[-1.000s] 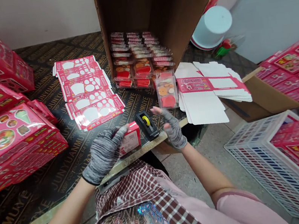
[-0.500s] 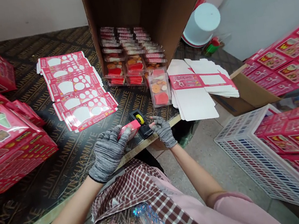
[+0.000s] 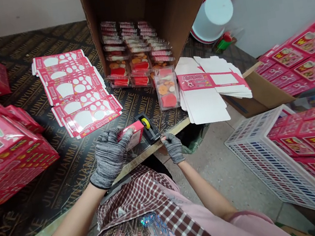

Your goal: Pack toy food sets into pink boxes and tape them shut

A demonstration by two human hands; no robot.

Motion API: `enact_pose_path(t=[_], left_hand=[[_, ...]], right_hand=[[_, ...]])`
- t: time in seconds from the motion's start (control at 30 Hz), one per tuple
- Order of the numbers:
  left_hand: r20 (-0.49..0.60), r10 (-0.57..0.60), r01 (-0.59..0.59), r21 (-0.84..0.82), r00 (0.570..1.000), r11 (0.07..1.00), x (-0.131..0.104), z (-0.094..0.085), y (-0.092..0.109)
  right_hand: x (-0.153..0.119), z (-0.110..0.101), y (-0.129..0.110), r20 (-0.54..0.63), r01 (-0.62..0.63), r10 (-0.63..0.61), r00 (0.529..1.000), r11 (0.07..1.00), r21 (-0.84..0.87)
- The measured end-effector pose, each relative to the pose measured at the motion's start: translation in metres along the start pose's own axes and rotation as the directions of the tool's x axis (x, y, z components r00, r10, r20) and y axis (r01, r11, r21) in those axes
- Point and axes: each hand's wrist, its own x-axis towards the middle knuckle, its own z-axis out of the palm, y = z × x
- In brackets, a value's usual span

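Head view: left hand [image 3: 109,157] gripped a made-up pink box [image 3: 135,135]
Right hand [image 3: 172,147]: sat at tape dispenser's [image 3: 150,135] four o'clock, hold unclear
Flat cartons [image 3: 77,94]: lay unfolded, ten o'clock

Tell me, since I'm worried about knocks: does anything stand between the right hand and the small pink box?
Yes. The black tape dispenser, with its yellow roll, stands between the right hand and the small pink box in the left hand, near the table's front edge. Whether box and dispenser touch, I cannot tell.
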Motion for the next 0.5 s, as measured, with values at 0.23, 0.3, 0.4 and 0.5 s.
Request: enact_pose_path(t=[0.23, 0.3, 0.4, 0.5], left_hand=[[-0.089, 0.138, -0.139, -0.01, 0.986, 0.99, 0.007, -0.014, 0.003], [-0.073, 0.133, -0.136, -0.031, 0.988, 0.99, 0.008, -0.017, 0.003], [-0.09, 0.149, -0.152, -0.02, 0.985, 0.988, 0.006, -0.018, 0.002], [-0.115, 0.201, -0.202, 0.002, 0.973, 0.979, 0.005, -0.02, 0.0]], right_hand=[[-0.021, -0.009, -0.095, 0.412, -0.085, -0.058, 0.909, 0.944, 0.319], [-0.023, 0.0, -0.121, 0.612, -0.214, -0.112, 0.783, 0.875, 0.435], [-0.021, 0.018, -0.136, 0.746, -0.393, -0.13, 0.653, 0.784, 0.481], [-0.016, 0.03, -0.132, 0.79, -0.523, -0.098, 0.605, 0.7, 0.487]])
